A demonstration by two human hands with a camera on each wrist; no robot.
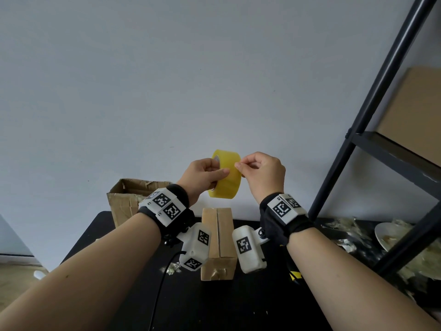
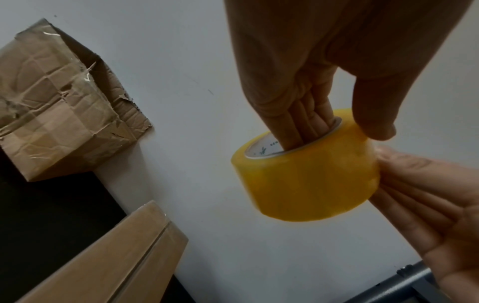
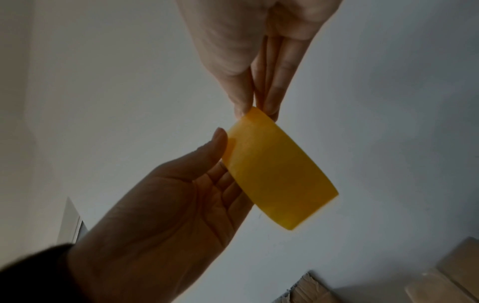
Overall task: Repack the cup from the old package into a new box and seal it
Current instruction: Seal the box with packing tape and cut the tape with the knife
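Only in the head view are the black desk (image 1: 100, 237), a dark shelf frame (image 1: 372, 120) at the right and a white plate (image 1: 387, 236) among crumpled wrapping at the desk's right edge seen. The core of the tape roll (image 1: 225, 177) is shown only in the left wrist view, where the fingers (image 2: 298, 125) of the left hand (image 1: 202, 174) are pushed together into it and the thumb is laid on the roll's outer face, so the roll is gripped. In the right wrist view the roll is seen edge-on.

Two cardboard boxes are counted. The old package (image 1: 126, 199), torn and open at the top, is set at the desk's back left corner against the wall. The new box (image 1: 218, 242) is stood near the middle of the back edge, its two top flaps closed with a bare seam between them. The cup is not seen in any view.

One tape roll, yellow, is held in the air above the new box. At its right side the right hand (image 1: 262, 175) is curled, thumb and forefinger pressed together in a pinch at the roll's surface. Whether a loose tape end is caught between them cannot be told.
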